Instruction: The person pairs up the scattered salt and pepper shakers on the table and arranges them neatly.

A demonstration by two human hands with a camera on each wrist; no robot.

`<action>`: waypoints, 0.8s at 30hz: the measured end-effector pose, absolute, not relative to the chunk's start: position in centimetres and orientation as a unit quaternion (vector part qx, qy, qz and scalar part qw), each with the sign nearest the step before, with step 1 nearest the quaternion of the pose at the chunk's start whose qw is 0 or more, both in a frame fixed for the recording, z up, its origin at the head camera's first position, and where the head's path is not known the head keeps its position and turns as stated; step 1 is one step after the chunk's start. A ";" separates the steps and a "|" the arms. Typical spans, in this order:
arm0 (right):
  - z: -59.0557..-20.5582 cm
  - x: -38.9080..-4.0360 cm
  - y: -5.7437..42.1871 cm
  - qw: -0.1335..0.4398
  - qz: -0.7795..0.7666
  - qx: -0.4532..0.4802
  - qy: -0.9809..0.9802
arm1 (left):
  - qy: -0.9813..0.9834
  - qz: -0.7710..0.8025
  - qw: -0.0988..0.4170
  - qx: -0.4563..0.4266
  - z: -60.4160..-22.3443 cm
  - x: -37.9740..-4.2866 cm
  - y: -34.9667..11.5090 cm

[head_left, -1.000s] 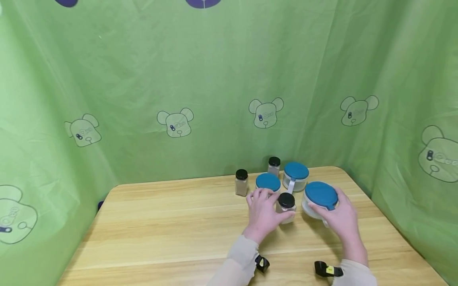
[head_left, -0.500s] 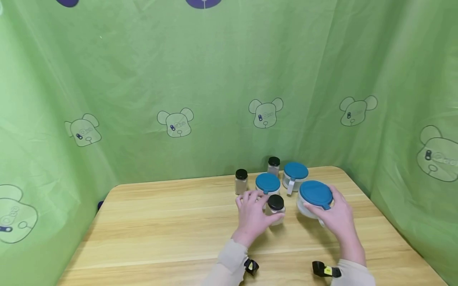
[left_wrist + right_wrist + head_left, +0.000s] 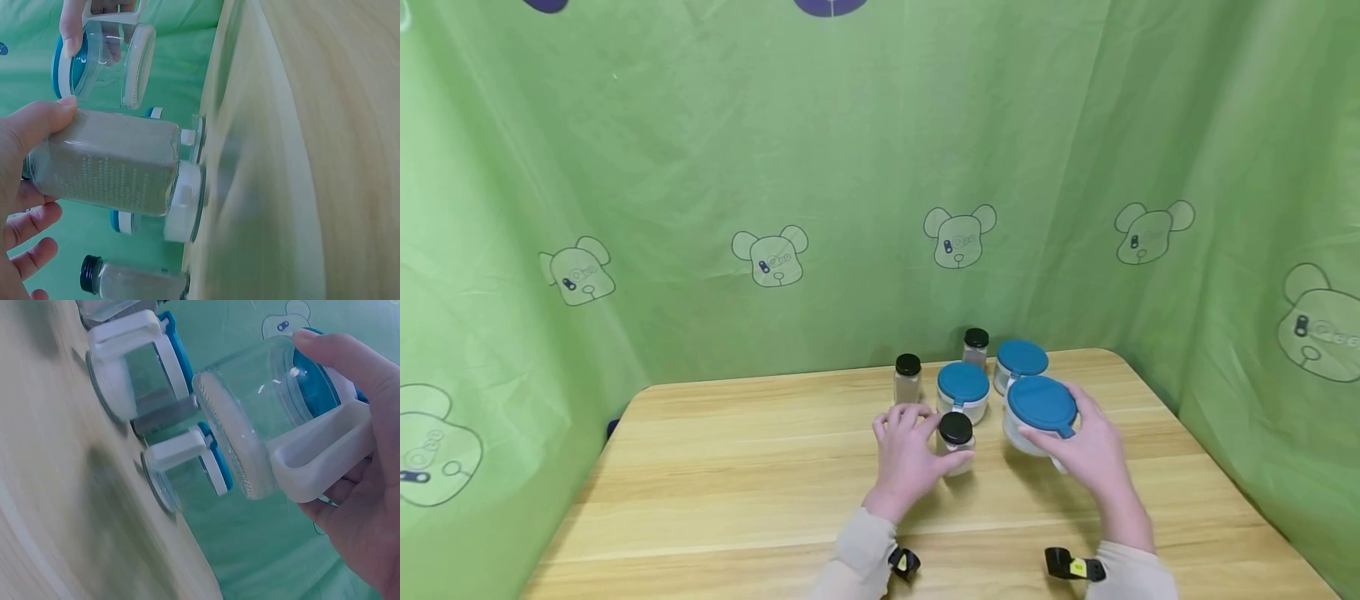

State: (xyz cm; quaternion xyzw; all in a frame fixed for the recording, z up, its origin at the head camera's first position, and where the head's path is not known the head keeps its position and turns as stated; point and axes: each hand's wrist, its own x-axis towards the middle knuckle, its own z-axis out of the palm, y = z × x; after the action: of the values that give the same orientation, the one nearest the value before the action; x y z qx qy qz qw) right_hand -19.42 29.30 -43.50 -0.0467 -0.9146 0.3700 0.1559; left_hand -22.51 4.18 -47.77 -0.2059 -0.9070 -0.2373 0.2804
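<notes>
A green cloth with bear faces [image 3: 865,150] hangs behind a pale wooden table [image 3: 737,500]. Over the table, the right hand [image 3: 1093,450] has its thumb and fingers wrapped around a big round clear jar with a blue lid and white handle [image 3: 1042,403]. The jar is off the wood and nearly straight up — its handle is by the palm. Just behind stand two smaller round clear jars with blue lids, one to the left [image 3: 962,383] and one to the right [image 3: 1022,358].

The left hand [image 3: 906,458] pinches a clear squarish bottle with a black lid and pale powder [image 3: 106,165] between thumb and finger, the other fingers spread. It is upright too, held off the wood. The bottle is left of the big jar, with a gap between — I think that gap matters most. Each hand is nearest its own thing.
</notes>
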 end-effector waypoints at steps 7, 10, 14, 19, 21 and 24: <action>-43.1 -19.5 28.2 0.130 0.381 -0.032 -0.915 | -0.913 -0.249 0.258 -0.196 -47.5 -22.4 2.9; -43.1 -19.6 28.0 0.121 0.380 -0.028 -0.917 | -0.914 -0.245 0.257 -0.196 -47.4 -22.4 2.3; -43.3 -19.7 27.7 0.121 0.380 -0.020 -0.917 | -0.914 -0.247 0.256 -0.195 -47.5 -22.4 1.7; -43.5 -19.9 27.3 0.120 0.385 -0.011 -0.915 | -0.913 -0.254 0.255 -0.193 -47.7 -22.5 1.0; -43.5 -19.9 27.1 0.119 0.386 -0.007 -0.915 | -0.912 -0.256 0.255 -0.193 -47.7 -22.5 0.7; -43.5 -20.0 26.8 0.119 0.390 -0.001 -0.913 | -0.911 -0.260 0.256 -0.193 -47.7 -22.5 0.2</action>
State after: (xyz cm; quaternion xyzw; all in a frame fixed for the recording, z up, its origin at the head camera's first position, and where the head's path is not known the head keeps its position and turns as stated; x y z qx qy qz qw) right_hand -19.97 26.82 -43.49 -0.0009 -0.9131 0.3900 0.1188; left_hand -22.51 0.20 -47.68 -0.1928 -0.9108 -0.2598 0.2565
